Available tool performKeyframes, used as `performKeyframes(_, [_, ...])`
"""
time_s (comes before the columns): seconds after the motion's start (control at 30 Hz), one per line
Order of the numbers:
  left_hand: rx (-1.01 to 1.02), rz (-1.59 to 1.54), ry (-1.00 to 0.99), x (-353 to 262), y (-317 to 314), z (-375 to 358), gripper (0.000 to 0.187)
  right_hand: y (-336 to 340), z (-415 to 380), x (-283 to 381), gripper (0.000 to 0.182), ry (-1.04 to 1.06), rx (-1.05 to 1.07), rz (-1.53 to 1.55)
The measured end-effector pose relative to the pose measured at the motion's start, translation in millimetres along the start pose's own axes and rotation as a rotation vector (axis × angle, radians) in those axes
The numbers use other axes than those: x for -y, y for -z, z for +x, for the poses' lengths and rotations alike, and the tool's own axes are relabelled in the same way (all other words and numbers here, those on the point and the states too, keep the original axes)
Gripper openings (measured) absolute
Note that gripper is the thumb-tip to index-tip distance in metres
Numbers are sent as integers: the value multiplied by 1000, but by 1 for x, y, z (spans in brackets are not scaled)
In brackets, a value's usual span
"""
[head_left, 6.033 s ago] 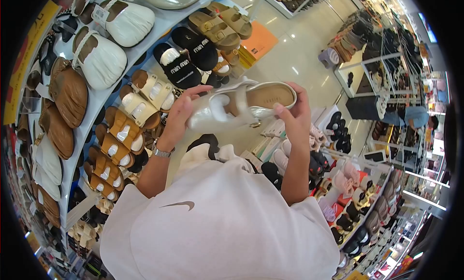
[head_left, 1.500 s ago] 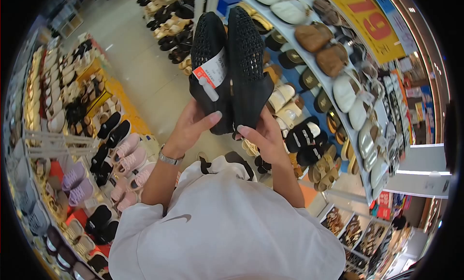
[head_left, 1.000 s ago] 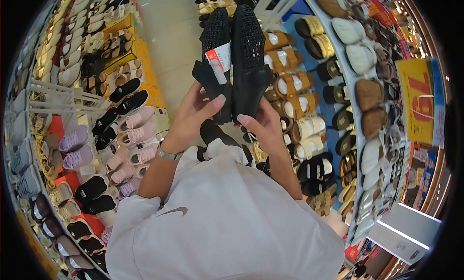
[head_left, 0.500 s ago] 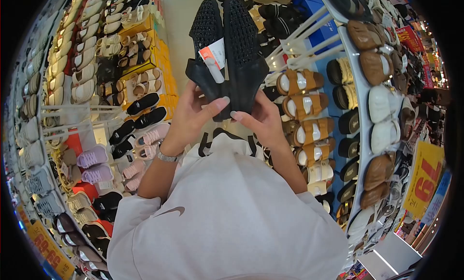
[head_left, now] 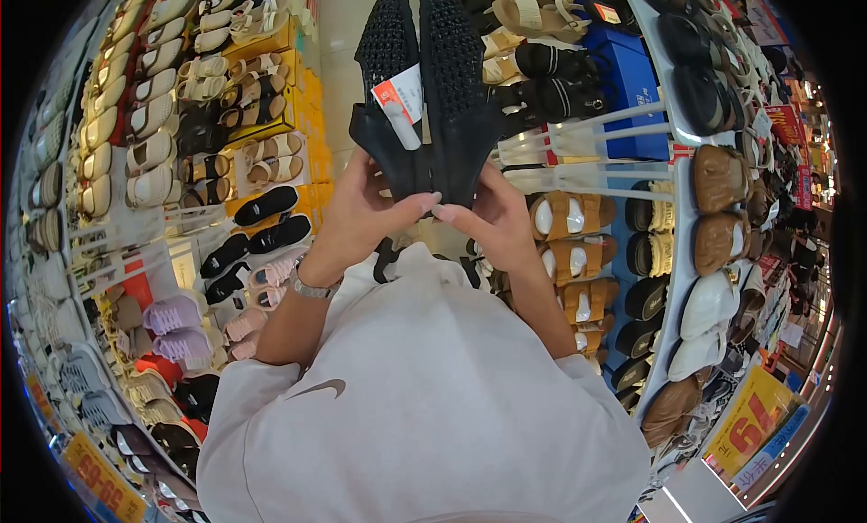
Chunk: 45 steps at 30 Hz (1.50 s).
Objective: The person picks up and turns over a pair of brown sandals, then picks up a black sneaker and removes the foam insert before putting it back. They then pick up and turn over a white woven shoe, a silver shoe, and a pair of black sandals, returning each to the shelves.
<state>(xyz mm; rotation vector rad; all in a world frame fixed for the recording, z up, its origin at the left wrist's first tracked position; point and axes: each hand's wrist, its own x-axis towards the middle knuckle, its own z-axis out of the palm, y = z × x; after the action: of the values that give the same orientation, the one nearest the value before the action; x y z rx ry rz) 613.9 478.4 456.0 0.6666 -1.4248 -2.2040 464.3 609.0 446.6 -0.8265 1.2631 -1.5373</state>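
A pair of black shoes [head_left: 452,80] with woven, pointed toes is held up in front of me, heels toward my body and toes away. My left hand [head_left: 361,211] grips the heel of the left shoe, thumb on the near edge and fingers underneath. Around the heel of the right shoe, my right hand [head_left: 495,220] is closed the same way, its thumb tip close to the other. A white and orange price tag [head_left: 399,97] lies over the left shoe. The fingers below the shoes are partly hidden.
Racks of shoes line both sides of the aisle: lilac sneakers [head_left: 176,315] on the left, brown slide sandals [head_left: 578,261] on the right. White rack bars [head_left: 596,130] jut inward near my right hand. A yellow price sign [head_left: 754,424] hangs at lower right.
Both hands still hold the black shoes, which sit slightly more upright in view. The right-hand racks and price sign have shifted downward in the picture as the camera view turned.
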Motion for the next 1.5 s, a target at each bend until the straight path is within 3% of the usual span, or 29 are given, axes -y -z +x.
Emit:
performKeyframes(0.27, [174, 3, 60, -16, 47, 91, 89, 21, 87, -1, 69, 48, -39, -15])
performKeyframes(0.67, [208, 81, 110, -90, 135, 228, 94, 12, 255, 19, 72, 7, -53, -64])
performKeyframes(1.17, [186, 44, 157, -98, 200, 334, 96, 24, 372, 3, 70, -101, -55, 13])
performKeyframes(1.27, [194, 11, 221, -102, 206, 357, 106, 36, 398, -2, 69, -71, -24, -54])
performKeyframes(1.5, [164, 96, 212, -126, 212, 425, 95, 60, 476, 10, 65, -16, 20, -75])
